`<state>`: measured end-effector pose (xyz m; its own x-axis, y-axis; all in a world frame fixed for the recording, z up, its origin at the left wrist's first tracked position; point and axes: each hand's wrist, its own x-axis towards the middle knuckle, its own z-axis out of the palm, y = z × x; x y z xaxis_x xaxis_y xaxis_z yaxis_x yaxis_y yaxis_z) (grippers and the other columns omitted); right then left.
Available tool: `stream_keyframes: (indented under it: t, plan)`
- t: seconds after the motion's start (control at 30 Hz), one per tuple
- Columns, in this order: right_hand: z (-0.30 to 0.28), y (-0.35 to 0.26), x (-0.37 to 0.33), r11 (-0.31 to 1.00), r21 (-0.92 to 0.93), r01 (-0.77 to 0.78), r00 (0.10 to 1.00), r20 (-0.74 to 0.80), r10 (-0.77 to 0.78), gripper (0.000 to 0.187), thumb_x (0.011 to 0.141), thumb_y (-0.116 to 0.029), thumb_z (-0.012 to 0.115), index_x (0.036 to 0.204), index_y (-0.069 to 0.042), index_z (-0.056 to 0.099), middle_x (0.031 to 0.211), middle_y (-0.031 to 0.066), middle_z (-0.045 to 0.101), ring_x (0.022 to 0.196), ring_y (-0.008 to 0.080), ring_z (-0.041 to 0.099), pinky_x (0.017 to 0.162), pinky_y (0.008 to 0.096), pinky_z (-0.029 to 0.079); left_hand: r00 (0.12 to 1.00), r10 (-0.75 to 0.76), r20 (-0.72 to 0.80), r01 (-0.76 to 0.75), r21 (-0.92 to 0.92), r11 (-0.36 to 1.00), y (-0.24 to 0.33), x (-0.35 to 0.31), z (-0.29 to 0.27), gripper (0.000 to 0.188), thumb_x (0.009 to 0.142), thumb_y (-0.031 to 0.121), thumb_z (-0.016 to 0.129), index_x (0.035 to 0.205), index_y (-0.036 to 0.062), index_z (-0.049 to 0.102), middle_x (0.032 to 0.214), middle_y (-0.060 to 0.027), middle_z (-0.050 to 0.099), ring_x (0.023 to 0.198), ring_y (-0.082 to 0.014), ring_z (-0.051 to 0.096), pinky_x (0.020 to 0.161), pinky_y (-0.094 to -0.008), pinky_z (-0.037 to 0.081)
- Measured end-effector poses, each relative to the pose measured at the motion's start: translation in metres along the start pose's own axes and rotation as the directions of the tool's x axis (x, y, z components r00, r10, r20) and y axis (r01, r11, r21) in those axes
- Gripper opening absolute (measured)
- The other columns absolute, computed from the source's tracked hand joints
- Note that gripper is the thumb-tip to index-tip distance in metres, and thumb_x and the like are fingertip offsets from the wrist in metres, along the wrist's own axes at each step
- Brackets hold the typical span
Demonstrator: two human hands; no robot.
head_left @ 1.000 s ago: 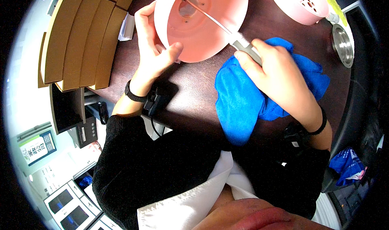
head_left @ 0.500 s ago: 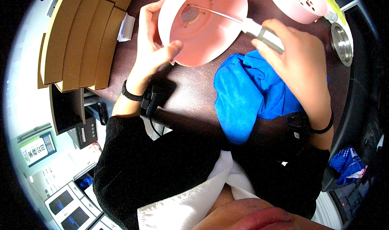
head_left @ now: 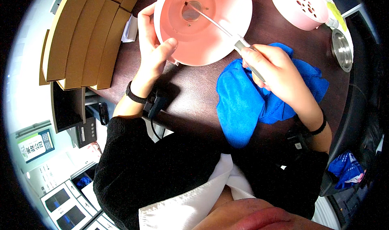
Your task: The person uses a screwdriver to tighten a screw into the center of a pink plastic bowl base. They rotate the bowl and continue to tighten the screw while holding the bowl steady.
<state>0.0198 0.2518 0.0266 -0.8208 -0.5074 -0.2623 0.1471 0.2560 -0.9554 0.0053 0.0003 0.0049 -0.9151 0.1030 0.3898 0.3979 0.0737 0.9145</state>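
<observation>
My left hand [head_left: 153,47] grips the rim of a pink bowl-shaped housing [head_left: 223,31], thumb in front and fingers behind the left side. The housing is tilted so its inside shows, with a round greyish disc [head_left: 192,12] at the bottom. My right hand [head_left: 279,70] is closed round the grey-and-white handle of a thin-shafted tool [head_left: 241,47]. Its slim metal shaft reaches into the housing, and the small dark tip is at the disc's upper edge. What kind of tip it is, I cannot tell. A crumpled blue cloth [head_left: 239,104] lies below my right hand.
A pink round part with holes [head_left: 300,7] lies at the far right of the brown table [head_left: 194,96]. Beside it are a shiny metal dish [head_left: 342,51] and a green-and-white cloth. Stacked cardboard boxes [head_left: 75,39] stand at the left, with folded white paper [head_left: 129,29] next to them.
My right hand has moved down and left, and the tool is held at a steeper slant. The housing is turned slightly more face-on, and its disc shows more fully.
</observation>
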Motion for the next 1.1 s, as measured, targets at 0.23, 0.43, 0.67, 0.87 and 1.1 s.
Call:
stream_keyframes:
  t: [0.23,0.43,0.67,0.87,1.1]
  plan:
    - [-0.001,-0.001,0.001,0.999,0.004,-0.039,0.999,-0.030,0.039,0.039,0.089,-0.036,0.048,0.067,-0.004,0.051,0.051,-0.0014,0.044,0.044,0.0063,0.041,0.041,0.0238,0.032,1.000,0.021,-0.013,-0.021,0.010,1.000,-0.002,0.001,0.000,0.070,0.070,0.024,0.062,0.126,0.0039,0.025,0.115,-0.0149,0.047,0.101,-0.0181,0.049,0.079,-0.0270,0.045]
    - [0.001,-0.005,-0.001,0.997,0.066,-0.051,0.998,-0.040,0.054,0.039,0.090,-0.035,0.047,0.066,-0.004,0.051,0.051,-0.0013,0.044,0.044,0.0061,0.041,0.041,0.0235,0.032,1.000,0.002,0.009,-0.002,0.036,0.999,-0.001,-0.001,-0.002,0.071,0.069,0.023,0.062,0.126,0.0041,0.025,0.116,-0.0152,0.045,0.105,-0.0191,0.047,0.087,-0.0307,0.041]
    - [0.003,0.003,0.001,0.996,0.087,-0.022,1.000,-0.005,0.023,0.035,0.093,-0.032,0.042,0.079,-0.001,0.052,0.046,0.0002,0.042,0.034,0.0048,0.036,0.033,0.0183,0.027,1.000,0.014,0.004,-0.014,0.028,1.000,-0.003,0.000,0.000,0.071,0.068,0.022,0.062,0.126,0.0040,0.025,0.117,-0.0154,0.045,0.109,-0.0207,0.045,0.092,-0.0352,0.037]
    - [0.004,0.002,0.000,0.997,0.078,-0.017,1.000,-0.002,0.017,0.035,0.093,-0.032,0.042,0.078,-0.001,0.052,0.046,-0.0002,0.042,0.034,0.0049,0.036,0.033,0.0185,0.028,1.000,0.007,0.005,-0.007,0.024,1.000,-0.003,-0.001,0.000,0.073,0.068,0.021,0.063,0.127,0.0038,0.024,0.118,-0.0158,0.044,0.110,-0.0210,0.045,0.093,-0.0355,0.037]
    - [0.003,-0.001,0.000,0.996,0.049,-0.071,0.997,-0.033,0.072,0.039,0.091,-0.034,0.045,0.068,-0.003,0.051,0.048,-0.0016,0.042,0.041,0.0062,0.039,0.038,0.0237,0.029,0.998,0.045,0.039,-0.048,0.078,0.996,-0.009,-0.001,0.000,0.078,0.067,0.024,0.066,0.128,0.0023,0.020,0.119,-0.0175,0.042,0.111,-0.0228,0.044,0.094,-0.0372,0.037]
